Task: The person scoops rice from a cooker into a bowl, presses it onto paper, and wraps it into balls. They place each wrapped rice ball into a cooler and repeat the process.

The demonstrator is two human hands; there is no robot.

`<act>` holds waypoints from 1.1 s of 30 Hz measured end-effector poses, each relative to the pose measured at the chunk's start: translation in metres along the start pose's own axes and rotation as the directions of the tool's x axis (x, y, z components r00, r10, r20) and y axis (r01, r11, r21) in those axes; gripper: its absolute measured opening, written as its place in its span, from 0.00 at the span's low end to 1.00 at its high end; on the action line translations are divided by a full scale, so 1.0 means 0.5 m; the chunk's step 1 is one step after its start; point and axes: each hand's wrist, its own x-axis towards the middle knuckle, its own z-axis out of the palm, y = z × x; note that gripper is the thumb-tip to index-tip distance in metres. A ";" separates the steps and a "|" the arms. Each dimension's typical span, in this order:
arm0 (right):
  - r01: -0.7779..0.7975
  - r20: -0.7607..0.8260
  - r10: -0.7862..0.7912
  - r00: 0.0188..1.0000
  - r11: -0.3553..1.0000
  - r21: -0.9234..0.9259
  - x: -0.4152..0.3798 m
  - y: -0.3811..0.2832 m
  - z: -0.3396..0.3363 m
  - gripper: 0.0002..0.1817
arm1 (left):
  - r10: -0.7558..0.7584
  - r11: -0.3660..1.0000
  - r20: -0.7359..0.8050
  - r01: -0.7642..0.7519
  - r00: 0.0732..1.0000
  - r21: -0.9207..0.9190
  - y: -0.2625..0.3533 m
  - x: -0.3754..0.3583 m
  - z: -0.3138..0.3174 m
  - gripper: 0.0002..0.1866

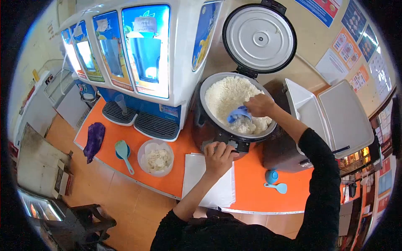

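A large rice cooker stands with its round lid up, full of white rice. Inside the pot, my right hand is closed on a blue scoop, whose bowl is down in the rice. My left hand grips the front of the cooker by its latch, fingers curled against it. White paper sheets lie on the orange counter beneath my left forearm. To the left is a translucent bowl with some rice in it.
A drink dispenser towers at back left. A turquoise spoon and purple cloth lie near the counter edge. On the right are an open cooler box, a blue cup and a light blue rice paddle.
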 end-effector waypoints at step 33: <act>-0.192 0.066 0.183 0.981 0.862 0.470 0.004 -0.084 -0.020 0.19 | -0.055 0.999 -0.052 0.055 0.997 -0.002 0.011 -0.009 0.015 0.09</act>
